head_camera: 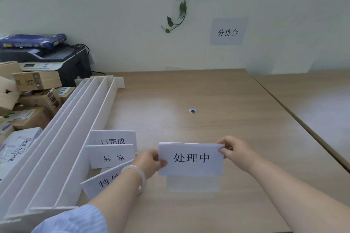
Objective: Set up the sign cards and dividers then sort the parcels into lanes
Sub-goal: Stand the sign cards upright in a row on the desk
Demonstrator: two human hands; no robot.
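Observation:
A folded white sign card reading 处理中 is held just above the wooden table. My left hand pinches its left edge and my right hand pinches its top right corner. Three more sign cards stand to the left: 已完成, 异常, and one partly hidden behind my left wrist. A stack of long white dividers lies slanted along the table's left side. Cardboard and bagged parcels are piled at the far left.
A printer with a blue package on top stands at the back left. A cable hole sits mid-table. A wall label 分拣台 hangs behind, and a second desk adjoins on the right.

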